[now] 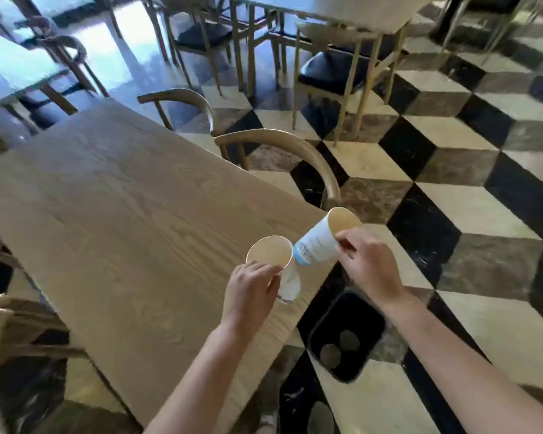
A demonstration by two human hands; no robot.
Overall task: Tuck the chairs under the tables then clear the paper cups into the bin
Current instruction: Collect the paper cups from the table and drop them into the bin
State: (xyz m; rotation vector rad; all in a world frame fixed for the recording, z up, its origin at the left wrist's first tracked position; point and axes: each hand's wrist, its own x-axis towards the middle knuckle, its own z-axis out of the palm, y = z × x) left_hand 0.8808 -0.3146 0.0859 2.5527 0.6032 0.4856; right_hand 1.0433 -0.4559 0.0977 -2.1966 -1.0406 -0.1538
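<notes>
My left hand [251, 289] grips an upright white paper cup [271, 252] over the near right corner of the wooden table [123, 214]. In my right hand [367, 261] a second paper cup [320, 238] with blue print is tilted, its base almost touching the first cup's rim. A black bin [373, 324] stands on the floor below my right hand, with two cups [339, 347] lying inside. Two wooden chairs [282, 145] [182, 100] are pushed in along the table's right side, only their curved backs showing.
More chairs [336, 73] and other tables [10, 70] stand beyond on the black, white and brown checkered floor [452, 189]. Chair parts [0, 317] show at the table's left side. Open floor lies to the right of the bin.
</notes>
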